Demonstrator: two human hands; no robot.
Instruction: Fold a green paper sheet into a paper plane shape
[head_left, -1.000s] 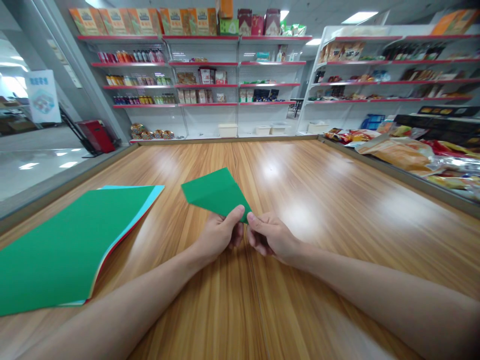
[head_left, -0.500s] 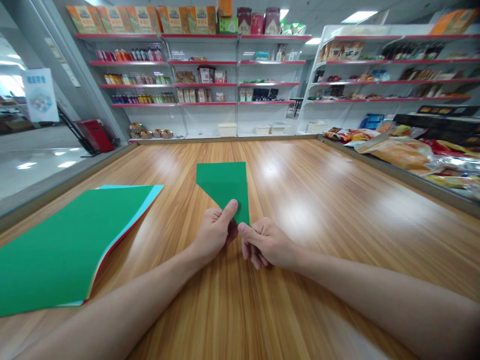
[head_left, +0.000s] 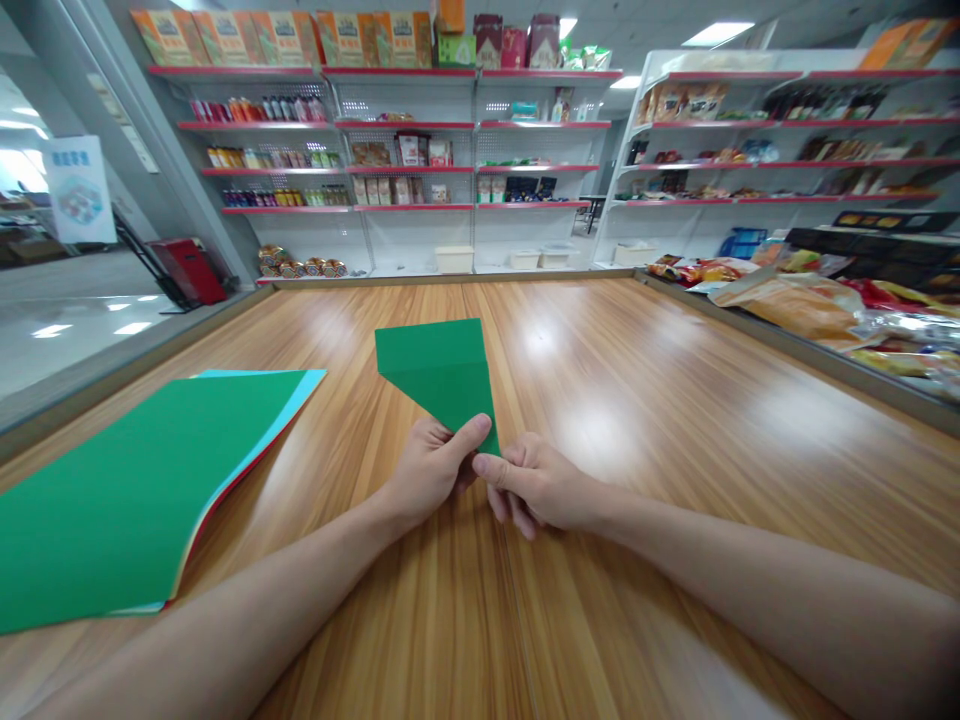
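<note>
A folded piece of green paper (head_left: 442,365) stands out in front of me, wide at its far end and narrowing to a point toward my hands. A crease runs across its upper part. My left hand (head_left: 439,460) grips the narrow part, thumb on top and the other fingers curled underneath. Close beside it, my right hand (head_left: 536,485) pinches the pointed tip between thumb and fingers. The thumbs almost meet there, and they hide the tip itself.
To the left, a stack of coloured paper (head_left: 142,470) lies on the wooden table (head_left: 637,600), green on top with blue and red edges showing. Packaged snacks (head_left: 810,305) are heaped past the right edge. Stocked shelves (head_left: 405,125) stand behind.
The far end of the green paper has tilted a little to the left. My left thumb has slid nearer the tip, and both hands still hold the paper.
</note>
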